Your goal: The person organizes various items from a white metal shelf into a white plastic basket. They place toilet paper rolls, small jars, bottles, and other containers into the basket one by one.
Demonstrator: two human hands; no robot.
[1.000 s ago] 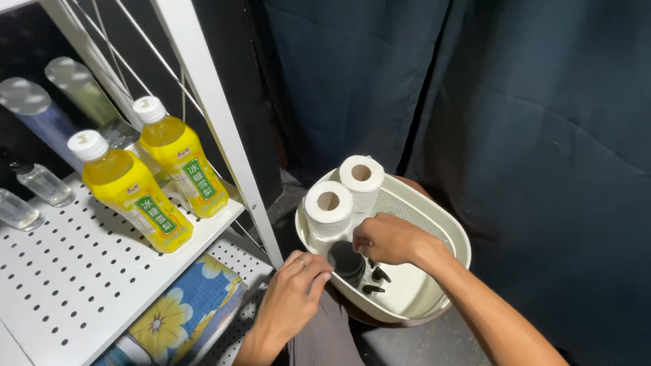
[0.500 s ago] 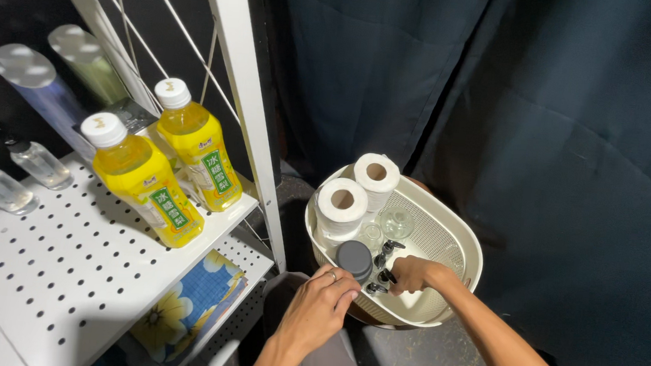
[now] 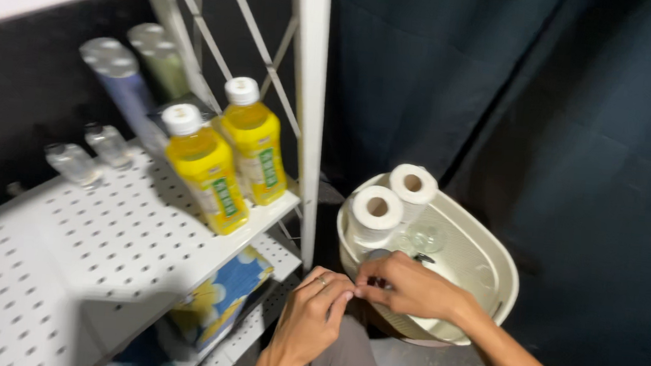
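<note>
both hands are meeting at the near rim of the cream plastic basket, which is sitting on the floor beside the white shelf post and against the dark blue curtain. the left hand, a ring showing on one finger, is curling its fingers in toward the rim, fingertips touching the right hand. the right hand is reaching over the basket's edge with fingers bent, pinching at something small and dark right where the two hands are meeting; what that is, i cannot tell, and i cannot tell whether either hand is truly gripping it.

inside the basket, two white paper rolls are standing upright at the far left side, one just behind the other. a clear round glass piece is lying just beside them, near the right hand's knuckles.

over on the perforated white shelf, two yellow drink bottles with white caps are standing side by side near the post. two small clear bottles are sitting further back, and two tall tubes are leaning behind them. below, a blue pack with a yellow flower print is lying on the lower shelf.
</note>
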